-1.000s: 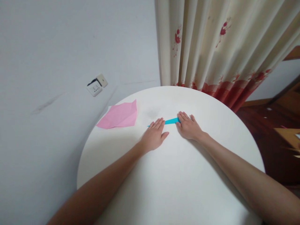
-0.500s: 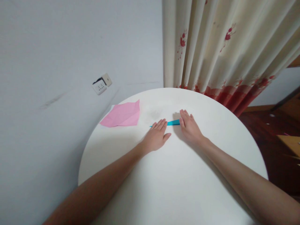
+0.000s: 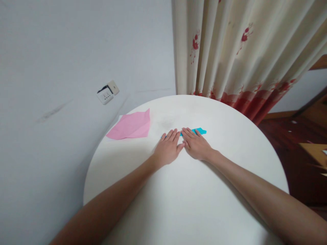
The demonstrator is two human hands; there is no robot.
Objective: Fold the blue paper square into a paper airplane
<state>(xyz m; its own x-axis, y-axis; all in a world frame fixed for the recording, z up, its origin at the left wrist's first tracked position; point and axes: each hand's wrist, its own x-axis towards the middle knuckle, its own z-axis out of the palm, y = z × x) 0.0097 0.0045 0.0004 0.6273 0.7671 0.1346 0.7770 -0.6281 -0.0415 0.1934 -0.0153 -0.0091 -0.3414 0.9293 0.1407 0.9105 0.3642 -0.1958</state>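
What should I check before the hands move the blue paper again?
1. Left hand flat over the blue paper: ok.
2. Right hand flat over it too: ok.
3. Pink paper apart from the blue one: ok, it lies off to the left.
4. Blue paper fully on the white table: ok.
5. Edges under the fingers lined up: cannot tell, they're covered.

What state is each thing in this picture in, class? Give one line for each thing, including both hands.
Blue paper: flat on the table, partly covered by both hands.
Pink paper: creased, unheld.
Left hand: palm down, fingers extended over the blue paper.
Right hand: palm down, fingers extended over the blue paper.
Curtain: hanging in folds.
Wall socket: no plug visible in its holes.
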